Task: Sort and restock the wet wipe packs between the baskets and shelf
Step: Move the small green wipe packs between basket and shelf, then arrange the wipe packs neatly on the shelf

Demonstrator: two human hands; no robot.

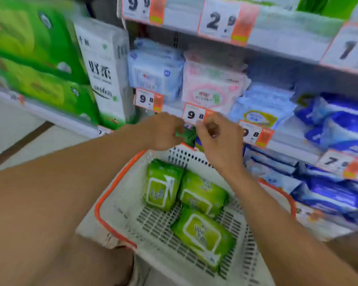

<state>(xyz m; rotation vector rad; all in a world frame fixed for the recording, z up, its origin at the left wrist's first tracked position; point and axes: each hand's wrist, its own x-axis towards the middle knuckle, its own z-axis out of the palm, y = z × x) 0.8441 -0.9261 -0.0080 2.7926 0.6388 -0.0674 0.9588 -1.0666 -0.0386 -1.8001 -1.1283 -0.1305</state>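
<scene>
Head view, blurred by motion. White basket w/ orange rim point(116, 186) sits below the shelf front, approx. centre frame. Three green wet wipe packs point(203, 236) lie flat on its slotted floor: two side by side at the far end, touching; the third nearer the person, just beside them.

Left hand point(163, 132) is above the basket's far rim, fingers curled round a dark green pack point(187, 136) held at the shelf edge. Pack mostly hidden by both hands; type not confirmable. Right hand point(217, 139) is just beside it, fingers bent, thumb and forefinger close together. Cannot tell whether they pinch the pack's corner or hold nothing.

Shelf point(287, 139) carries pale blue, pink and dark blue packs behind 9.8 price tags point(194, 115). Green tissue bundles point(35, 58) on the adjacent bay, left.

Handling, as judged: packs are soft film pouches, light, pliable, prob. a little slick. Not fragile, but a hard squeeze could dent the pouch or lift the label flap on top. Best hold is across the short sides, thumb on one face, fingers on the other, clear of the flap. One hand is enough per pack.
</scene>
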